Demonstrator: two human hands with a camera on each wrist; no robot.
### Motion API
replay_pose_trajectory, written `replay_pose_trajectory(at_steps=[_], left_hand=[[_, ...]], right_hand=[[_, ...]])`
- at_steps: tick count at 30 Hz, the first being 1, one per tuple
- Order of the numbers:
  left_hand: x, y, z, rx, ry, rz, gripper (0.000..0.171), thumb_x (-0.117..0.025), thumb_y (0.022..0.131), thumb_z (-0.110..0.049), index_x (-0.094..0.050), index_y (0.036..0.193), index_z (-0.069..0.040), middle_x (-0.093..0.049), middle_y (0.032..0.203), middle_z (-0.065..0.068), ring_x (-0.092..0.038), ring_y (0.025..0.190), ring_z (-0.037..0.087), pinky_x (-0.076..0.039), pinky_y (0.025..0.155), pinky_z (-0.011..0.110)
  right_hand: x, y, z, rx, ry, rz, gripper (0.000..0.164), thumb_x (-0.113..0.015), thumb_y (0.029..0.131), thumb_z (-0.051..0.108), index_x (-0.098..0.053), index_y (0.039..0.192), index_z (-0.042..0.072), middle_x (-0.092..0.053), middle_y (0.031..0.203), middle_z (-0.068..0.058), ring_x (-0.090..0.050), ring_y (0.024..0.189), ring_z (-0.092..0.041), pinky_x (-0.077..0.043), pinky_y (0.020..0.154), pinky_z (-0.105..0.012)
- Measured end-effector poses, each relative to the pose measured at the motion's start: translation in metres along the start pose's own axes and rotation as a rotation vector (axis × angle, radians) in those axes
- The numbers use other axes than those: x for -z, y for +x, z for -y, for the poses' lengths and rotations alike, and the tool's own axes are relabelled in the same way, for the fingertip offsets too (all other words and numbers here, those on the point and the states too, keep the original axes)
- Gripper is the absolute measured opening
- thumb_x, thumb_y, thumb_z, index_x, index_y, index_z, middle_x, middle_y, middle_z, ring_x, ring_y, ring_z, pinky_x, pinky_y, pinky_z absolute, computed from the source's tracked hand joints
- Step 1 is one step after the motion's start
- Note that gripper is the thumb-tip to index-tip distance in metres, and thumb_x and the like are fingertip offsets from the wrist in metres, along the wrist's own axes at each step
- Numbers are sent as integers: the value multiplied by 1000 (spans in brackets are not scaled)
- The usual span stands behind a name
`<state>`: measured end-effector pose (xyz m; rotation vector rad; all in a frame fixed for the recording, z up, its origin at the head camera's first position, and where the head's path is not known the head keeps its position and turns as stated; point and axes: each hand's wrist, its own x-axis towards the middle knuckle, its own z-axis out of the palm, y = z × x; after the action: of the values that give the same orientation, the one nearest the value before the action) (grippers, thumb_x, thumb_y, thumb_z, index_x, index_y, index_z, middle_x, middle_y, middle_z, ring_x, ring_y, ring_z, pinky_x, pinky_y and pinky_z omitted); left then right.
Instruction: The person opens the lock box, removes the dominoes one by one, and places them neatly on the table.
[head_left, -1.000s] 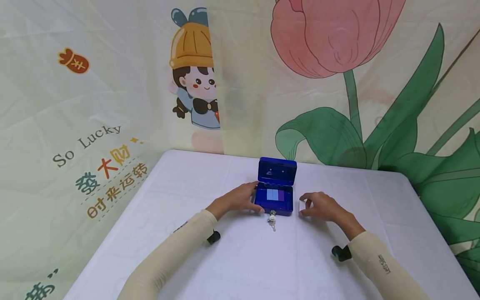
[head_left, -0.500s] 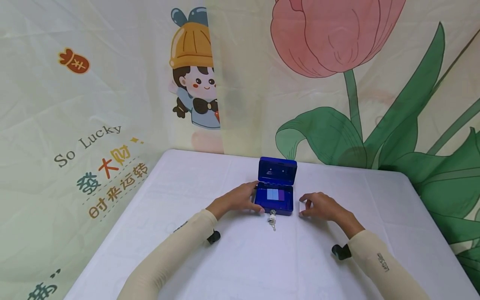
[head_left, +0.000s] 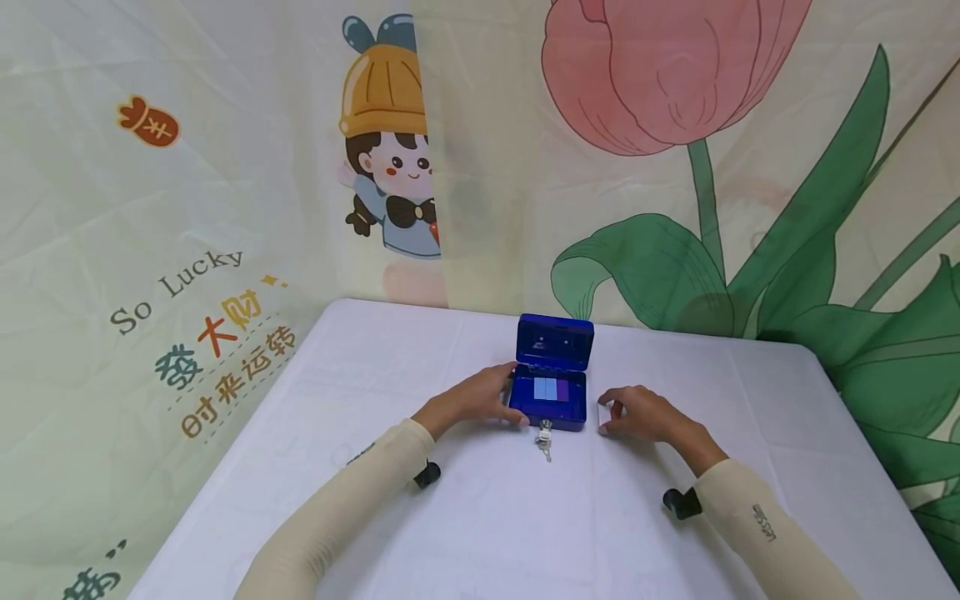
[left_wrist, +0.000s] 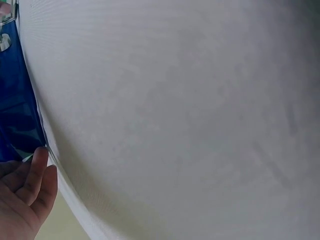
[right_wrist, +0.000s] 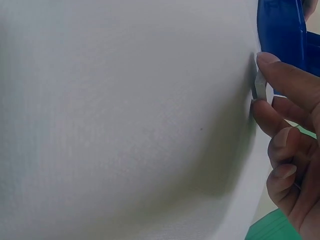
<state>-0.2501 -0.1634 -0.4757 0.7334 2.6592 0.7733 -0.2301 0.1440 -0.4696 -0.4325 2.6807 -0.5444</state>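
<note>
Left hand [left_wrist: 20, 200] against blue box [left_wrist: 15, 100]

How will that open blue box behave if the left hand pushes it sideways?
The blue box looks rigid with a flat base, so it would probably slide on the white tablecloth rather than tip. Its raised lid may wobble or drop shut. The keys hanging at its front would likely drag along. The left hand already touches its side.

the small white piece [right_wrist: 259, 84] pinched in the right hand [head_left: 647, 415] is too small to identify, and fingers cover most of it. the left hand [left_wrist: 22, 197] is cut off by the left wrist view's edge, and so is the blue cash box [left_wrist: 15, 107]. the coloured strips [head_left: 550, 389] inside the box are too small to tell. the keys [head_left: 545, 439] at its front are blurred.
</note>
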Motion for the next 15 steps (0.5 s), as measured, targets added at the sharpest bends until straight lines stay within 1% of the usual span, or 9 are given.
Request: replay_pose_trajectory(at_steps=[8,15], left_hand=[[0,-1,0,-9,-2,-3,110,-85,76,-51,-25,160,-14,-45,156,9,-42,144,25,-34,120,45],[1,-2,-1,-13,-20,-3,109,-85,76,-50,-26,159,-14,-45,156,9,-42,144,25,-34,120,46]], right_hand=[[-1,0,1,4,4,-2,49,-84,82,26,-68,125,8,-64,83,0,-57,80,-17,-52,74,-31],[-2,0,1,-2,13,3,49,-84,83,26,-68,126,9,-64,83,0,-57,80,-17,-52,73,-31]])
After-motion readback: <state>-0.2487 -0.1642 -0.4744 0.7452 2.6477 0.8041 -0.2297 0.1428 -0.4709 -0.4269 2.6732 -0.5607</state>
